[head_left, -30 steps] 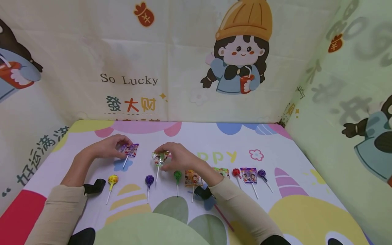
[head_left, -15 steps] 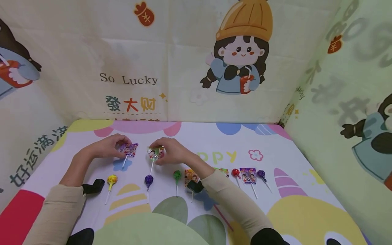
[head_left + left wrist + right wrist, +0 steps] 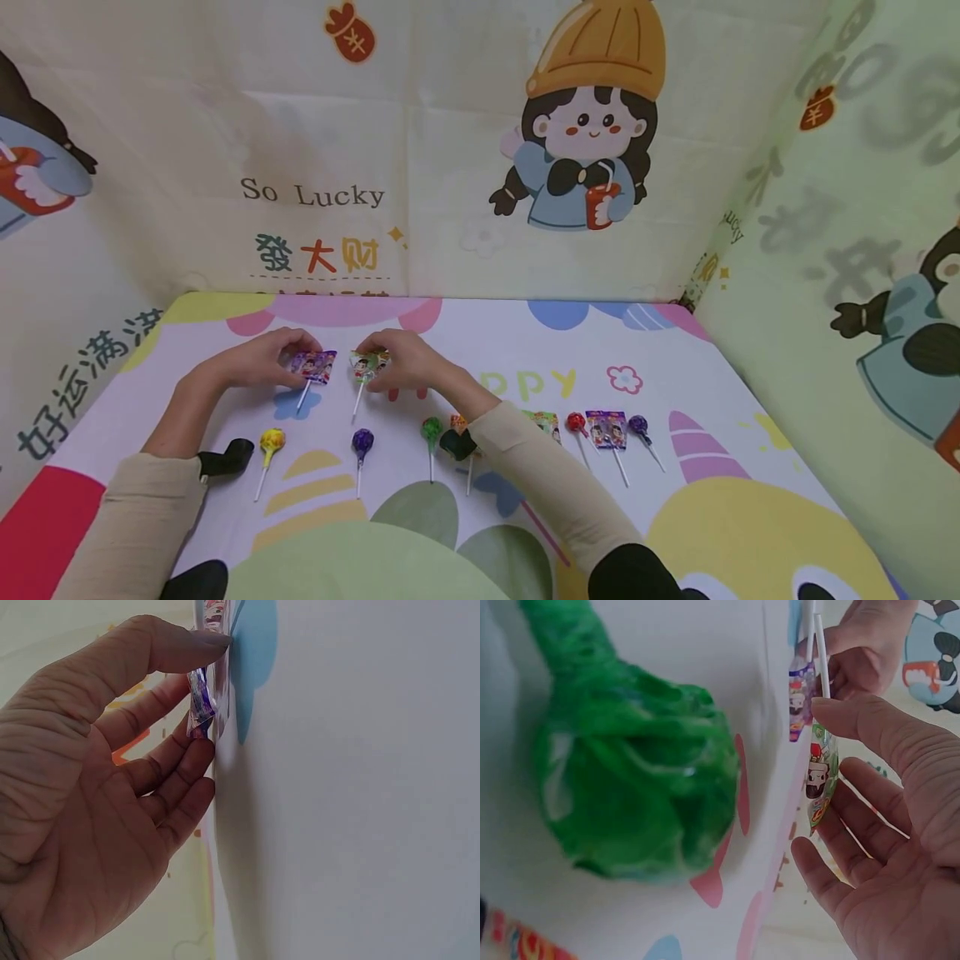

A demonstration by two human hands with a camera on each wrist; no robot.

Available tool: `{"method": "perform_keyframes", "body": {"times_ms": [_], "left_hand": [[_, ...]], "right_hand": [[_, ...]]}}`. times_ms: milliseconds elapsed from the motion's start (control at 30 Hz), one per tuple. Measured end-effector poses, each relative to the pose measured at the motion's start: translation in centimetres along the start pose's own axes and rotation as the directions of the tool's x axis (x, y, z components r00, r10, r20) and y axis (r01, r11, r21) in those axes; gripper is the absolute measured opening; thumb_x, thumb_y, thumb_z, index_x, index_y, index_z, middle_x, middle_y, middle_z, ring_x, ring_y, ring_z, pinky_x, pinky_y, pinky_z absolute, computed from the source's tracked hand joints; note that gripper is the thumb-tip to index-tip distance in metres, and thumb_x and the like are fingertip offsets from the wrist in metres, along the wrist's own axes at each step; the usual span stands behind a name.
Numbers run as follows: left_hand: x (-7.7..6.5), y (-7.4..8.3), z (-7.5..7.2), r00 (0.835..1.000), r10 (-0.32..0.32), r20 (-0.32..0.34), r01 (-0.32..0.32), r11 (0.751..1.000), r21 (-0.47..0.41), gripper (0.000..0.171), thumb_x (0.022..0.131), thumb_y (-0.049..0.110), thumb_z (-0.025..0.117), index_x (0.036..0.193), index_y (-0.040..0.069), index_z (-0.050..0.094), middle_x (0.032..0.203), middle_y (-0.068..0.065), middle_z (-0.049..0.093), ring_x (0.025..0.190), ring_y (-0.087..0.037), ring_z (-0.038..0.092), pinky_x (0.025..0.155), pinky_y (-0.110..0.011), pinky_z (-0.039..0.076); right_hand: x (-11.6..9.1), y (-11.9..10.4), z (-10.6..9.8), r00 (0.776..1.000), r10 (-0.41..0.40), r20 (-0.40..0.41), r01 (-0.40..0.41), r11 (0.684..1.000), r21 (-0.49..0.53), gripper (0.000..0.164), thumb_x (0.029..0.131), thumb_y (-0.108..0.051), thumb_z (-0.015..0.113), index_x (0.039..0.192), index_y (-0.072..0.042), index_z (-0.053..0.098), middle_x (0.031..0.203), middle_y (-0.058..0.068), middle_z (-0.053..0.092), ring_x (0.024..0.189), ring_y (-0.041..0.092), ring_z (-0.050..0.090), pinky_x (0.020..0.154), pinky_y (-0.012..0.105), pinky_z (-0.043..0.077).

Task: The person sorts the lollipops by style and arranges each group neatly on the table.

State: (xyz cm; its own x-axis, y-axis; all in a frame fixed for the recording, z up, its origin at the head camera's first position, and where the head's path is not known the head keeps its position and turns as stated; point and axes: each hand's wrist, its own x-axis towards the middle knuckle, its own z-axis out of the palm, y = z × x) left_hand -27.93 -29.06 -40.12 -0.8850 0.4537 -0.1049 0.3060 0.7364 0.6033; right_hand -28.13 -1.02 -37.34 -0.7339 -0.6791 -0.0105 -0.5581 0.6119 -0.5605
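Observation:
At the left of the table, my left hand (image 3: 262,358) pinches a flat purple-wrapped lollipop (image 3: 318,367) by its left edge, its white stick pointing toward me. Thumb and fingers meet on the crinkled purple wrapper (image 3: 201,705) in the left wrist view. Just to the right, my right hand (image 3: 412,364) pinches a flat green-wrapped lollipop (image 3: 365,365) by its right side. Its printed wrapper (image 3: 820,776) shows between thumb and fingers in the right wrist view. The two wrapped lollipops are side by side with a small gap. Whether the green one touches the table is unclear.
In a row nearer me lie yellow (image 3: 272,440), purple (image 3: 362,442) and green (image 3: 431,429) ball lollipops and an orange-wrapped one (image 3: 458,422), partly hidden by my right arm. Farther right are a green packet (image 3: 547,423), a red lollipop (image 3: 576,422), a purple packet (image 3: 606,430) and a dark purple lollipop (image 3: 639,426).
My right hand has carried the green-wrapped lollipop left and away from me, close to the purple-wrapped one. My left hand has stayed on its lollipop.

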Motion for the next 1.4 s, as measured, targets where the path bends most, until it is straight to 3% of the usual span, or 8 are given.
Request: {"method": "perform_keyframes", "body": {"times_ms": [667,1400], "left_hand": [[-0.1,0.2,0.1,1.0,-0.018,0.01,0.018,1.0,-0.007,0.056,0.084,0.018,0.084,0.129,0.0,0.057,0.127,-0.019,0.059,0.119,-0.038,0.051,0.107,-0.063,0.041],[0.0,-0.3,-0.1,1.0,-0.012,0.019,0.012,1.0,-0.012,0.057,0.084,0.019,0.084,0.13,0.0,0.057,0.127,-0.019,0.058,0.118,-0.037,0.051,0.106,-0.064,0.041]], "right_hand": [[3.0,0.4,1.0,0.998,0.039,0.044,-0.038,0.998,-0.043,0.05,0.084,-0.018,0.086,0.129,-0.011,0.067,0.129,0.002,0.068,0.118,0.012,0.059,0.101,0.017,0.044],[3.3,0.5,1.5,0.996,0.051,0.069,-0.05,0.999,-0.017,0.051,0.085,-0.018,0.085,0.131,-0.011,0.066,0.13,0.002,0.067,0.113,0.012,0.057,0.101,0.018,0.045]]}}
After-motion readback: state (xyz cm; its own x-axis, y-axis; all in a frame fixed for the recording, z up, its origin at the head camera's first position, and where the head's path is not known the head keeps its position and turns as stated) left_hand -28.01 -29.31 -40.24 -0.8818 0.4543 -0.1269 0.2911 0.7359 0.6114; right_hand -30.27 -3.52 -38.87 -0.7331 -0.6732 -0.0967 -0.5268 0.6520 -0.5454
